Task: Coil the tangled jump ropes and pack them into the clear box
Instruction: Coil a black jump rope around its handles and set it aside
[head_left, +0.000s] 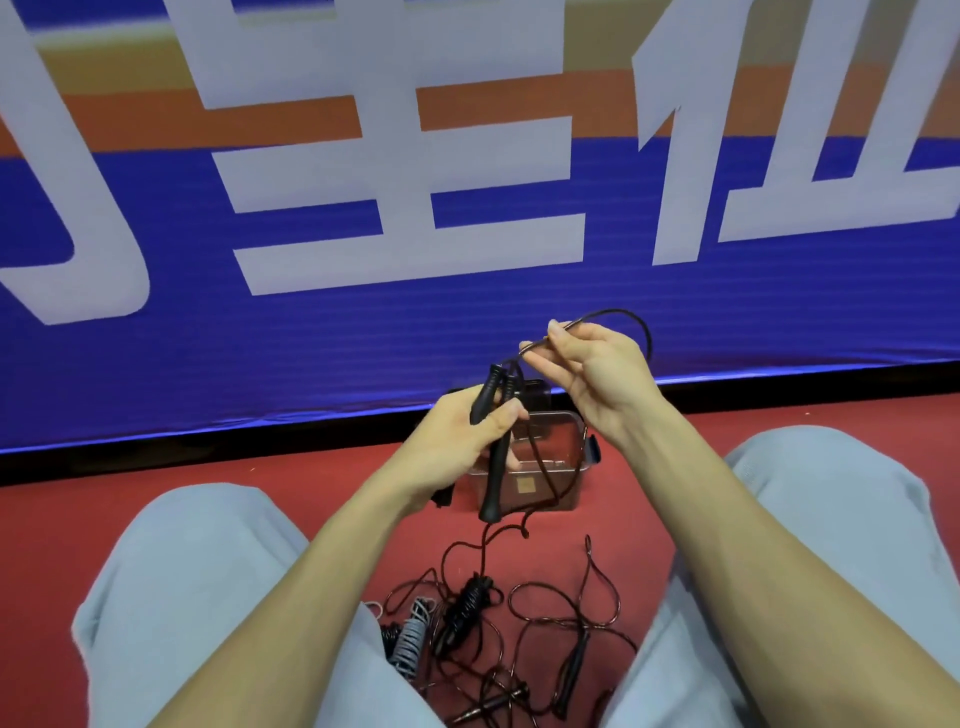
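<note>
My left hand (475, 428) grips two black jump-rope handles (492, 478) side by side, held upright in front of the clear box (566, 447). My right hand (582, 364) pinches the thin dark cord (631, 318) of that rope, which loops up and over the hand. More of the cord hangs from the handles to the floor. The clear box stands open on the red floor just behind my hands. A tangle of dark jump ropes (524, 623) with black handles lies between my knees, along with a coiled grey rope (410, 636).
My knees in light grey trousers (197, 571) frame the ropes on both sides. A blue banner wall (467, 322) with big white characters rises just behind the box. Black box clips (594, 449) stick out at the box's sides.
</note>
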